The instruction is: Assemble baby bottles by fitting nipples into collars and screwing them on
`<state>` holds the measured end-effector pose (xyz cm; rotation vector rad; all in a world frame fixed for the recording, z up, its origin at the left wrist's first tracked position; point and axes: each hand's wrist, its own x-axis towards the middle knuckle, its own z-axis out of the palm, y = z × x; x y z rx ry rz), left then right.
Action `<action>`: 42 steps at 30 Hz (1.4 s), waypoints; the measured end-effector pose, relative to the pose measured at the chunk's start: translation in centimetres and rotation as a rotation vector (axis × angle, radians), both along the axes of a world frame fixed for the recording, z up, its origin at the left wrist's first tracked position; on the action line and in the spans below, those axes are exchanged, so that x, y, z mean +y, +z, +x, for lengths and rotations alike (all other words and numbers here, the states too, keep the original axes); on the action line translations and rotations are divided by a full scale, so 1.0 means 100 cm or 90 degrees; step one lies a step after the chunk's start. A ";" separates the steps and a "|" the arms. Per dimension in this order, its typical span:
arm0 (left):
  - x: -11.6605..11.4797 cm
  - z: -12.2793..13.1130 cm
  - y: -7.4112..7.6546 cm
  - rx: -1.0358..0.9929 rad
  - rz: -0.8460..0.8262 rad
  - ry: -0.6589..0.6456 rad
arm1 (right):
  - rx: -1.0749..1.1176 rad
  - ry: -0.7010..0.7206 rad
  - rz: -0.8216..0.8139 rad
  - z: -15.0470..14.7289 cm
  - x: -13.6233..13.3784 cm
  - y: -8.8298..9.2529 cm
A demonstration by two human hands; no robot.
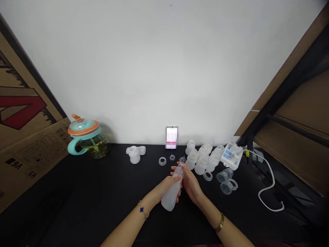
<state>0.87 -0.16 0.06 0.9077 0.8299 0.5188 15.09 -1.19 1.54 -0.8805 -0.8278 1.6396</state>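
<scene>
- Clock centre is the bottle, twelve at the wall. At ten I see the jug; a wide swing that way could tip it and wet the table.
- Between ten and eleven stands the white fitting; a brushing forearm might topple it.
- At eleven the left ring lies loose and low, easily flicked away.
- The left hand is curled around the bottle, thumb in front. The bottle leans, top towards one, base raised towards seven; if that smooth wall slid through the fingers, I'd expect it to drop base first.
- At twelve the disc is small and thin enough for me to lose under a stray knuckle.
- The right hand cups the bottle's top; whether it grips or only steadies I cannot tell. Uneven pressure could twist the bottle askew.
- Between one and two the bottles crowd close; my worry is an elbowed chain of falls.
- Around three, the cups could roll if nudged.
- Farther towards three, the cable could snag a wrist.
</scene>
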 end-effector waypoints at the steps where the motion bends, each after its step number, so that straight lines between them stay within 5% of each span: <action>1: 0.000 0.000 -0.001 0.000 0.001 0.000 | -0.002 0.002 -0.001 0.000 0.000 0.000; 42: 0.000 0.000 -0.003 -0.048 -0.013 0.005 | -0.035 0.007 0.023 0.000 0.000 -0.001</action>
